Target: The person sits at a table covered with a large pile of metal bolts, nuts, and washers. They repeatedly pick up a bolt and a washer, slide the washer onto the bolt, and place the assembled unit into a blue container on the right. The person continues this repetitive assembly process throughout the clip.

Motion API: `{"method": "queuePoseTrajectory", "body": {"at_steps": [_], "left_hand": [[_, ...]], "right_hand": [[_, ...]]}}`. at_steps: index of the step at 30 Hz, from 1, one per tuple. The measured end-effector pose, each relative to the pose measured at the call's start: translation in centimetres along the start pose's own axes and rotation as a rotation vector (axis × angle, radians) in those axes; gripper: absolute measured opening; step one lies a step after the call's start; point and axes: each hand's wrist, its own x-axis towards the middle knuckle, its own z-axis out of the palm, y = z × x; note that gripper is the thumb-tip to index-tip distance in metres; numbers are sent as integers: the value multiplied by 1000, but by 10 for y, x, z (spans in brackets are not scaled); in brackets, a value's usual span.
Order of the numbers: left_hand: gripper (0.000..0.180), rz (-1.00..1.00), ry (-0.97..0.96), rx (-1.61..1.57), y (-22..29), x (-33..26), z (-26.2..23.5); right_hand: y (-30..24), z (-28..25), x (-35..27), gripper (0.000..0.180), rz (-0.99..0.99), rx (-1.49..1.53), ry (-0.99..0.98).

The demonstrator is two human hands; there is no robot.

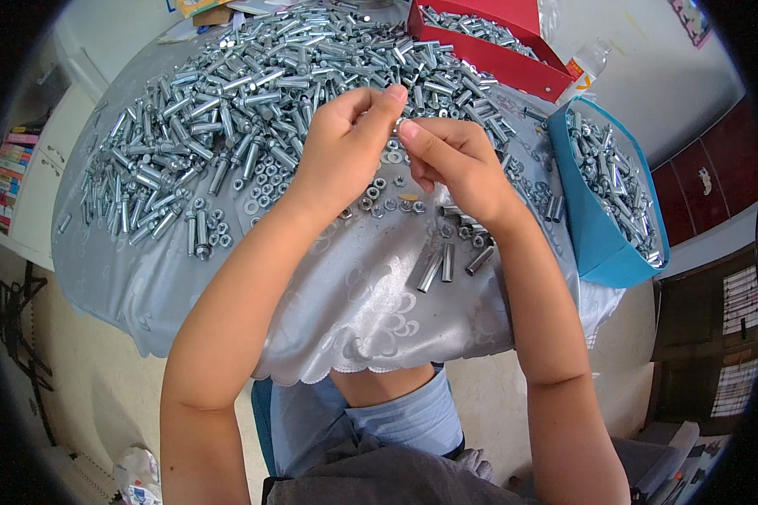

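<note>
Above the near part of the table, my two hands meet close together. My left hand (349,139) is closed in a pinch, thumb against bent fingers, and its own fingers hide what it may hold. My right hand (459,160) pinches a small shiny metal nut (398,124) between thumb and forefinger, right beside the left hand. Loose hex nuts (379,210) and flat washers lie on the cloth below. Several metal sleeves (430,273) rest under my right wrist. Beyond my hands spreads a large heap of silver sleeve anchor bolts (253,101).
A shiny grey patterned tablecloth (337,295) covers the table. At the right edge stands a blue fabric bin (611,257) full of anchor bolts. A red box (514,63) with more metal parts sits at the back, near a clear plastic bottle (591,61). Bookshelves (13,172) stand left.
</note>
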Motion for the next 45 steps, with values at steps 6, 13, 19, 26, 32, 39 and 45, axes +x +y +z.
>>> {"method": "queuePoseTrajectory", "body": {"at_steps": [6, 13, 19, 26, 32, 39, 45], "left_hand": [[25, 44, -67, 12, -1, -1, -1], [18, -254, -453, 264, 14, -8, -11], [28, -236, -188, -255, 13, 10, -21], [72, 273, 505, 287, 7, 16, -30], [22, 578, 191, 914, -17, 17, -34], [21, 348, -168, 1037, -6, 2, -26], [21, 455, -259, 1008, -14, 1, -22]], "right_hand": [[1, -5, 3, 50, 2, 4, 177], [3, -18, 12, 49, -123, 88, 472], [4, -18, 12, 41, -125, 119, 462], [8, -17, 12, 37, -103, 131, 438], [5, -18, 12, 35, -135, 96, 452], [9, -33, 15, 32, -86, 120, 581], [29, -55, 12, 25, -35, -595, 686]]}}
